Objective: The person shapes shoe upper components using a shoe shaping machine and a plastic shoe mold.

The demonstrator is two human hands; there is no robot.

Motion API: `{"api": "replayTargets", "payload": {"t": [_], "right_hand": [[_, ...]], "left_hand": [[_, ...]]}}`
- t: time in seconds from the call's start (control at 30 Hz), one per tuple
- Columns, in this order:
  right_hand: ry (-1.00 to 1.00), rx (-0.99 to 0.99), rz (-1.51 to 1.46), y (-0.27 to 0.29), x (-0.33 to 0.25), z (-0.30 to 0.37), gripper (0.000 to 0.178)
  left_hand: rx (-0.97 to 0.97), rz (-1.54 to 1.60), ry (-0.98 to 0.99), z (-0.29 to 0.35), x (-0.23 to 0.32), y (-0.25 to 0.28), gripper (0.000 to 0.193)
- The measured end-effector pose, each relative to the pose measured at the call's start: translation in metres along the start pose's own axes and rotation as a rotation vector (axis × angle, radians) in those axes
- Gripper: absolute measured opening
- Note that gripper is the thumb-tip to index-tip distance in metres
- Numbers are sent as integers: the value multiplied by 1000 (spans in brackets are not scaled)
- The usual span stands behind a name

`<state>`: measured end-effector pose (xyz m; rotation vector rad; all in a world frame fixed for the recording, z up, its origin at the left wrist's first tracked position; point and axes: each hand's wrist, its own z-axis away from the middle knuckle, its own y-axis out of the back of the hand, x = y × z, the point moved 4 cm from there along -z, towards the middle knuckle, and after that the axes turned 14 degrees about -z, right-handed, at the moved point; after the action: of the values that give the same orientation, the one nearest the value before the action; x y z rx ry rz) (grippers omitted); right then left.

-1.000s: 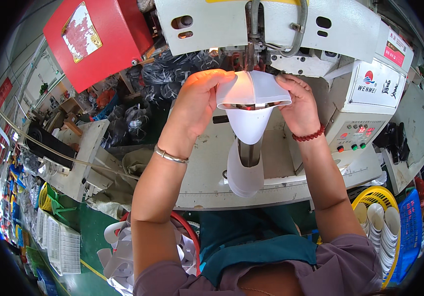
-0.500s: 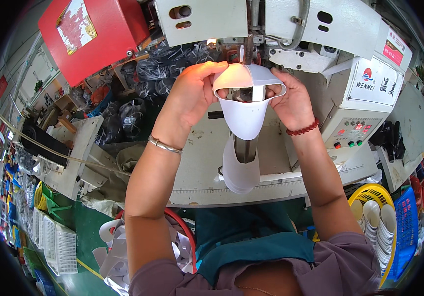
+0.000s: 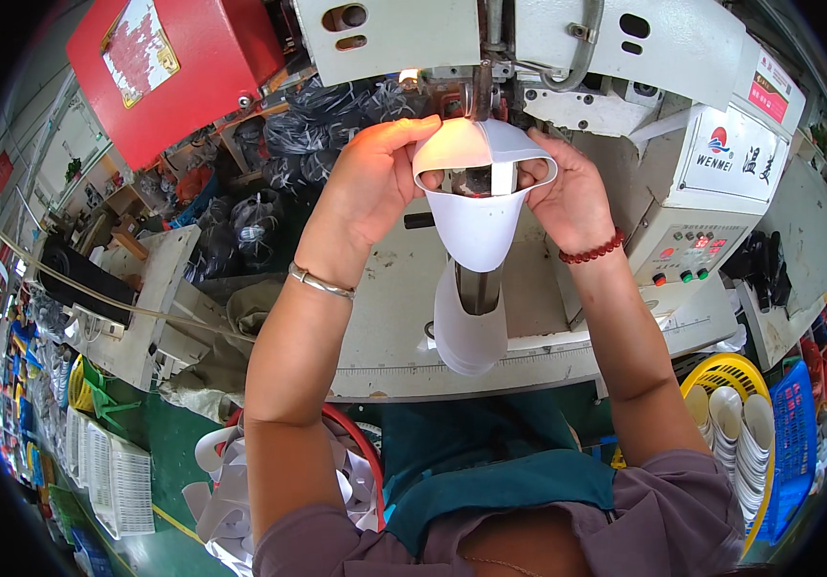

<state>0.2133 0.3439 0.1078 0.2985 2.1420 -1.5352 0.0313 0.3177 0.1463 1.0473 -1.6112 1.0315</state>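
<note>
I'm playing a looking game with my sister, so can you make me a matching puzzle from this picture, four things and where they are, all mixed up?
Things:
1. bent white piece with an oval opening
2. round yellow plastic basket
3. big angular red metal box
4. red beaded bracelet

Places:
A. upper left of the picture
B. round the right wrist
C. held between the left hand and the right hand
D. lower right, with stacked white pieces inside

Right pairs: 1-C, 2-D, 3-A, 4-B
</note>
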Motion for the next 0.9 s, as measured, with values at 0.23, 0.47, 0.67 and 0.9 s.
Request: {"api": "replayTargets", "payload": {"t": [0.23, 0.47, 0.67, 0.9], "right_hand": [[-59, 0, 9, 9, 6, -1, 12], [-56, 108, 15, 15, 13, 8, 16], [14, 114, 246, 23, 22, 17, 20], [347, 59, 712, 42, 44, 13, 33]], "left_hand": [[-114, 143, 33, -10, -15, 9, 23], [-38, 274, 161, -9, -34, 4, 23], [-32, 247, 175, -2, -43, 3, 24], [-103, 191, 84, 32, -54, 8, 37]]}}
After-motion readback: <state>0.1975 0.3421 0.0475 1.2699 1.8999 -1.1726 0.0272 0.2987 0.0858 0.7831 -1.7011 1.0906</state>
